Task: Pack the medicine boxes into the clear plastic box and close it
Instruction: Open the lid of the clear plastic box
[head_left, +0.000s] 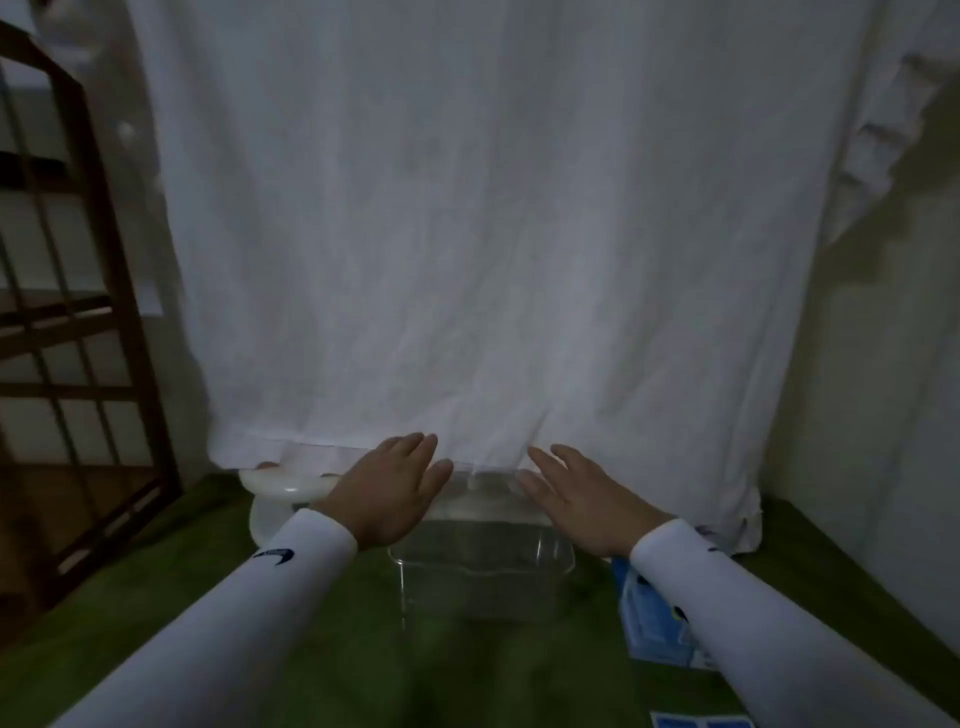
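Note:
A clear plastic box (480, 566) stands on the green surface in the lower middle, its far side against a hanging white cloth. My left hand (389, 486) lies flat over the box's far left corner with straight fingers. My right hand (582, 491) hovers flat over the far right corner, fingers spread and straight. Neither hand holds anything. A blue and white medicine box (652, 618) lies to the right of the clear box, partly hidden by my right sleeve. Another blue and white medicine box (698, 721) shows at the bottom edge.
A white cloth (467, 234) hangs across the back and fills most of the view. A white rounded object (283, 493) sits left of the clear box under the cloth's hem. A dark wooden frame (67, 322) stands at the left. A pale wall (883, 415) runs along the right.

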